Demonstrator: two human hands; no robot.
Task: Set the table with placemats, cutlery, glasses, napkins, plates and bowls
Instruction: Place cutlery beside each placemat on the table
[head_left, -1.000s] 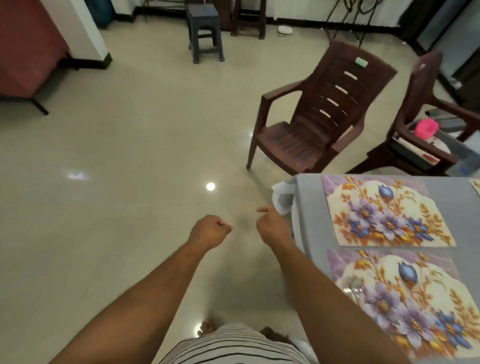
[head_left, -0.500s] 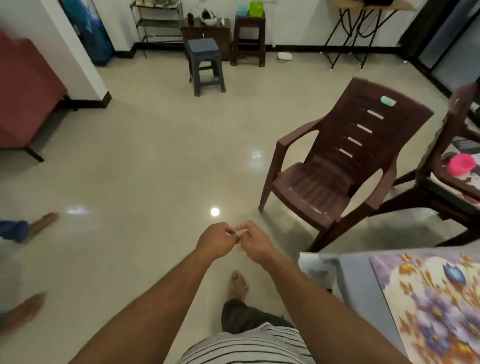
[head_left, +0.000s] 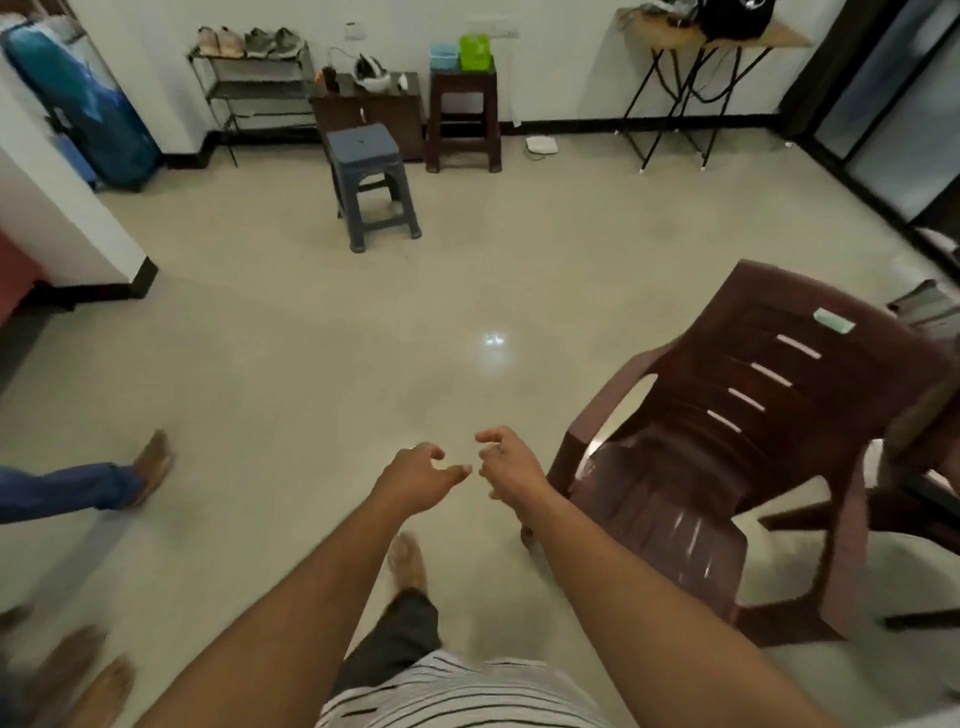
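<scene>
Both hands hang over the bare floor (head_left: 311, 364) holding nothing, left hand (head_left: 415, 480) and right hand (head_left: 511, 467) just apart with fingers loosely curled, beside a brown plastic chair (head_left: 727, 441), a grey stool (head_left: 371, 182) farther off.

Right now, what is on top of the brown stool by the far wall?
On the brown stool sit two boxes side by side: a blue box and a green box. Their contents cannot be seen.

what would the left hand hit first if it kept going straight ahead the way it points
Likely nothing soon: the left hand points over bare floor; the blue stool stands farther on, though depth is unclear.
</scene>
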